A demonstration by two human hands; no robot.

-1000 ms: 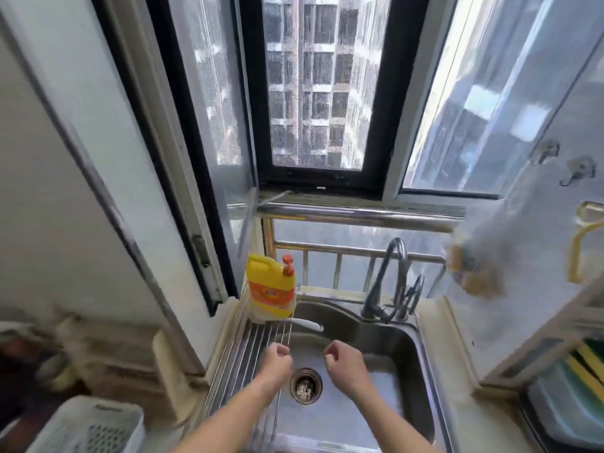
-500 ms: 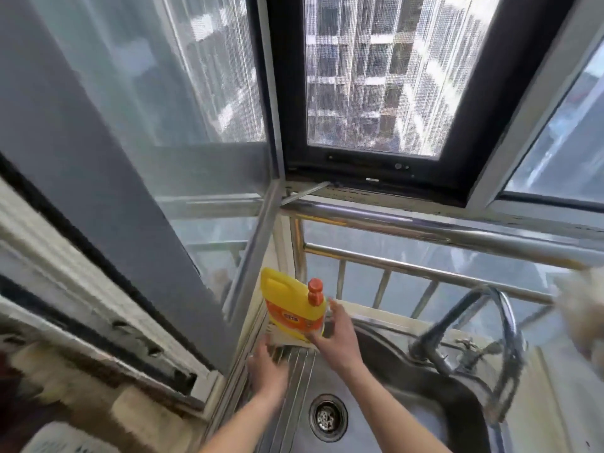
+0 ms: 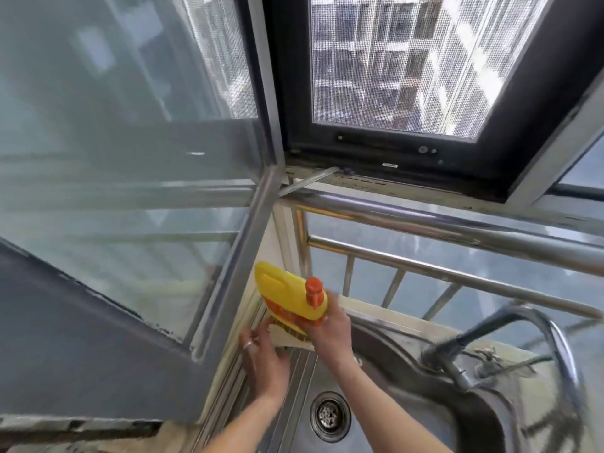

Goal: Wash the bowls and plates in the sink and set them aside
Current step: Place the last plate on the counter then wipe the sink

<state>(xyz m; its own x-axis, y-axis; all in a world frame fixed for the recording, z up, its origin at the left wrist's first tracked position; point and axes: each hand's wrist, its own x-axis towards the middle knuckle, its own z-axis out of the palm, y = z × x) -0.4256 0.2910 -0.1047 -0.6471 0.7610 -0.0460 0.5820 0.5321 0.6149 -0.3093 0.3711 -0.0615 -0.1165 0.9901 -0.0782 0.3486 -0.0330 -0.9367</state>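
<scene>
Yellow detergent bottle w/ an orange cap sits in my right hand: fingers curled round its lower body from the sink side, bottle tilted, cap end toward 3 o'clock, handle end toward 10. Right forearm runs in from approx 5 o'clock, crossing over the sink basin, wrist bent up toward the bottle.

My left hand is at approx 7 o'clock of the bottle, palm half turned up, fingers stretched out and loose, holding nothing. A ring shows on one finger. Fingertips reach toward a white flat thing just under the bottle; can't tell if they touch it, or what it is. Left forearm comes up from 6 o'clock, over the ribbed steel drainboard.

Sink is stainless, drain strainer between my two forearms. No bowl or plate can be made out in the visible part of the basin. Faucet arcs at 3 o'clock of my hands, blurred. Behind the bottle at 12 o'clock: steel railing, then the window w/ a mesh screen. An open window sash fills the side from 9 to 11 o'clock.
</scene>
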